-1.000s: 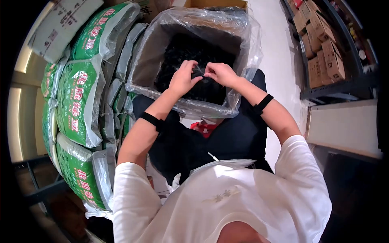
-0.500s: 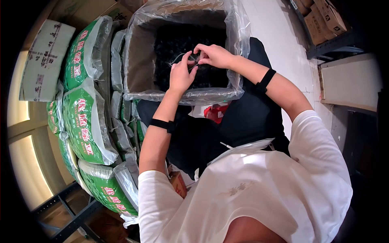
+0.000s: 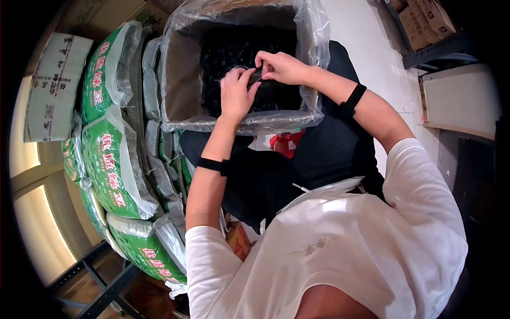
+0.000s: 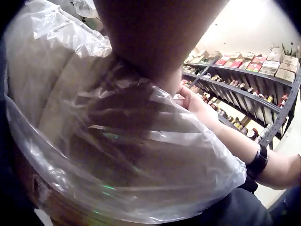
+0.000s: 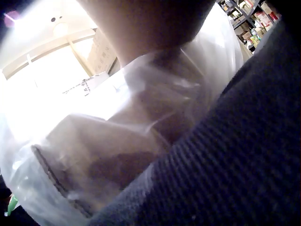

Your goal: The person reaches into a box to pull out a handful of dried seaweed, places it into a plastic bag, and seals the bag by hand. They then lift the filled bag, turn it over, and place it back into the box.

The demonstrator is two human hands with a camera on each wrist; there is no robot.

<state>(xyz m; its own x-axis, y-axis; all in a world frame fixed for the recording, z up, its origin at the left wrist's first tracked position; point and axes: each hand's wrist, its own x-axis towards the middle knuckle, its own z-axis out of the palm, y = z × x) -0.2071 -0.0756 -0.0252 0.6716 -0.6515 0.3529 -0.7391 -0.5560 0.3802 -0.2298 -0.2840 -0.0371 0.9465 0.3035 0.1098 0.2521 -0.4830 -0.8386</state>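
A cardboard box lined with clear plastic (image 3: pixel 175 125) holds a mass of small black pieces (image 3: pixel 228 45). Over it, the right hand (image 3: pixel 280 68) pinches a small dark piece with a thin clear strand between thumb and forefinger. Just beside it on the left, the left hand (image 3: pixel 237 94) has its fingers bent toward the thumb, near the strand; whether it grips anything is unclear. In the left wrist view the plastic liner (image 4: pixel 141 155) hides the left hand, and part of the right hand (image 4: pixel 195 106) shows behind it. The liner (image 5: pixel 117 141) also covers the right wrist view.
Green and white printed sacks (image 3: pixel 109 165) are stacked at the left, with a pale carton (image 3: pixel 57 87) above them. Shelving with cartons (image 3: pixel 425 24) stands at the upper right. A red item (image 3: pixel 285 142) lies between the person's legs.
The head view has shifted, so the box sits higher and further left than a second ago. The left hand's fingers have drawn in slightly since half a second ago, and both hands remain over the box.
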